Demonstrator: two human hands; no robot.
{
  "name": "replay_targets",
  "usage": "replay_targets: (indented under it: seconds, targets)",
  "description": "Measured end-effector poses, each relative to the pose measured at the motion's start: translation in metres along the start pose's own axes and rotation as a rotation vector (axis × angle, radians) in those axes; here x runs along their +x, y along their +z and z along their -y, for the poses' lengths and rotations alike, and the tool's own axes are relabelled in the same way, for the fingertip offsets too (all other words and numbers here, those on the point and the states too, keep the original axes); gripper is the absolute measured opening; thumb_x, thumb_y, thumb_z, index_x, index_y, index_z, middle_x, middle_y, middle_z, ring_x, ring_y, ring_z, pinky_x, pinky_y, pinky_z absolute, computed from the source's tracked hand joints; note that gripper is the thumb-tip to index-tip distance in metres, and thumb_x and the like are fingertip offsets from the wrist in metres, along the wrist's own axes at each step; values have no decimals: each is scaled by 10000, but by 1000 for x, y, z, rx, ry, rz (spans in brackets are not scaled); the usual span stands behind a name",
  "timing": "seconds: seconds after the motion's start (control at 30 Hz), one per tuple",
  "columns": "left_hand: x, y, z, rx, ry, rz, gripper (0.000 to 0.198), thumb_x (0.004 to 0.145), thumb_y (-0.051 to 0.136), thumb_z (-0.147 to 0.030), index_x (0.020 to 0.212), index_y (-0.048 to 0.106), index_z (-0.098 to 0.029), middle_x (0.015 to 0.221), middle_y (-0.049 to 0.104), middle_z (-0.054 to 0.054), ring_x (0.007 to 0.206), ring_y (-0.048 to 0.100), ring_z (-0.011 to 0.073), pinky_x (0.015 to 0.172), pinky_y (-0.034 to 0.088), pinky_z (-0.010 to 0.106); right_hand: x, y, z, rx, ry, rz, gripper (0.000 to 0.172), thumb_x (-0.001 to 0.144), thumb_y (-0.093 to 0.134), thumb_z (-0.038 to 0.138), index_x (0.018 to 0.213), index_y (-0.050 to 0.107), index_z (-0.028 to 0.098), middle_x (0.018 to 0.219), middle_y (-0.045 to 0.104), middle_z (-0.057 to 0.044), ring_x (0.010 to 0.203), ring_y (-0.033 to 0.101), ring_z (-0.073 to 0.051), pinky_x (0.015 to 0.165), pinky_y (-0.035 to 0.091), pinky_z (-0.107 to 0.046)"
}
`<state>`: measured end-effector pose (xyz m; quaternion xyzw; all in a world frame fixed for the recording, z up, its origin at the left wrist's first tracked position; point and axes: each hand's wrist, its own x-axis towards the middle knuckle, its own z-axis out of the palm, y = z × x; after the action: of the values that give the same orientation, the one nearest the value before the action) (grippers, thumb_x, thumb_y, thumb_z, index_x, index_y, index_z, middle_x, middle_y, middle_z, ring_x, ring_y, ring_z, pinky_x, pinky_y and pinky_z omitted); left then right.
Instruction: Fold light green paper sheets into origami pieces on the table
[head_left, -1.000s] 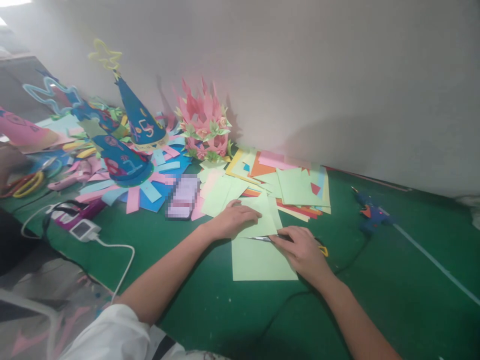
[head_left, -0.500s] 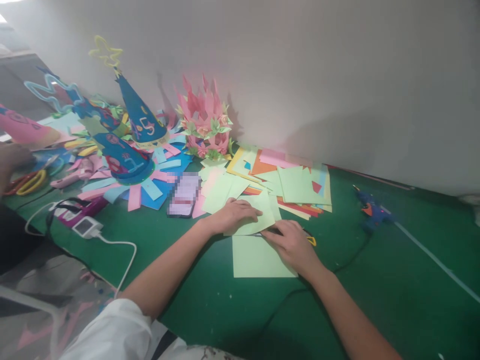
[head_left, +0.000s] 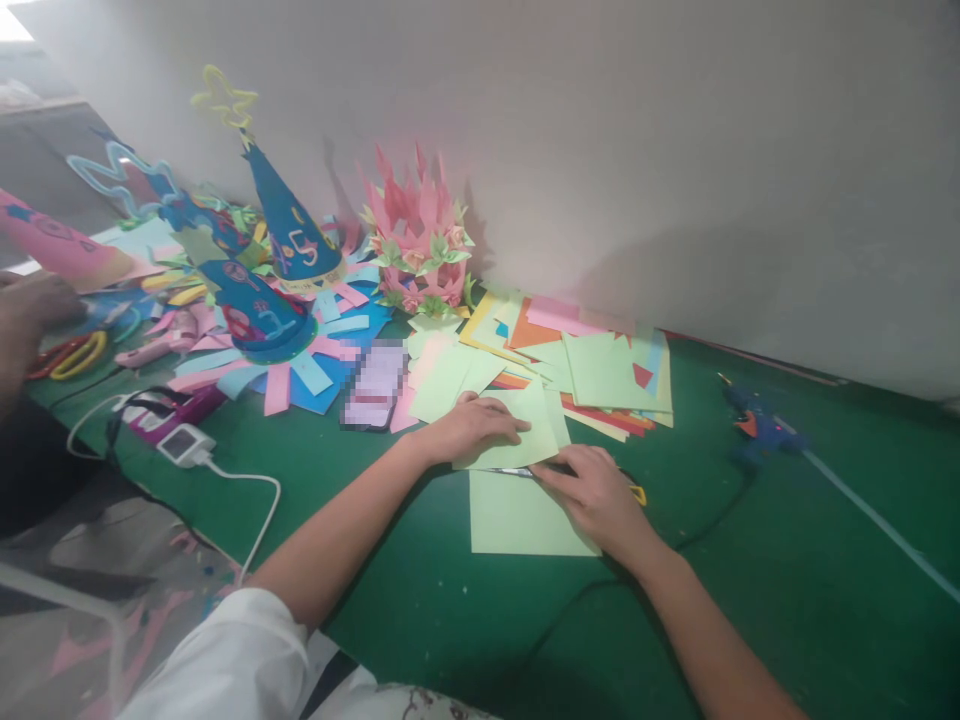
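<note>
The scissors show more blade than half a second ago; the right hand clasps them, the left hand lies flat on the upper sheet.

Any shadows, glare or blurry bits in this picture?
Head view: soft shadows on the grey wall, one beside the pink crown; head view: top-left corner washed out white; head view: coarse squares cover the phone, and the glue gun looks soft-edged.
</note>
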<state>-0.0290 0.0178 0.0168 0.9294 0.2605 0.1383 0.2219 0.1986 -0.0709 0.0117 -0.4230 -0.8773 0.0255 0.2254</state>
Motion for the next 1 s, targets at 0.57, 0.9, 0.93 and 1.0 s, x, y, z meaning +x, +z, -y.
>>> replay_targets:
  seconds: [0.57, 0.9, 0.93, 1.0]
  targets:
    - [1, -1, 1, 13, 6, 12, 283, 918, 467, -186, 1147, 581, -307, 1201, 622, -9, 1121, 502, 166, 830, 237, 337, 9, 5, 12, 34, 18, 18, 245, 918, 471, 184, 1030, 681, 243, 879, 627, -63, 828, 520, -187, 701, 346, -323]
    - [1, 1, 2, 15, -1, 10, 253, 919, 462, -177, 1095, 611, -281, 1217, 615, -1, 1120, 499, 162, 842, 226, 331, 4, 7, 14, 19, 5, -1, 241, 921, 476, 190, 1056, 670, 236, 895, 624, -67, 816, 507, -178, 694, 333, -313]
    - [1, 1, 2, 13, 2, 4, 256, 919, 462, -179, 1104, 606, -283, 1212, 618, -1, 1119, 500, 163, 841, 225, 330, 5, 7, 15, 19, 9, -3, 239, 921, 476, 192, 1051, 672, 236, 889, 624, -65, 813, 507, -178, 696, 332, -314]
    - [1, 2, 2, 13, 8, 0, 270, 919, 459, -178, 1123, 596, -289, 1203, 622, 1, 1119, 499, 167, 840, 224, 330, 6, 7, 15, 20, 10, -5, 235, 921, 479, 194, 1044, 674, 237, 883, 625, -62, 814, 507, -179, 700, 332, -315]
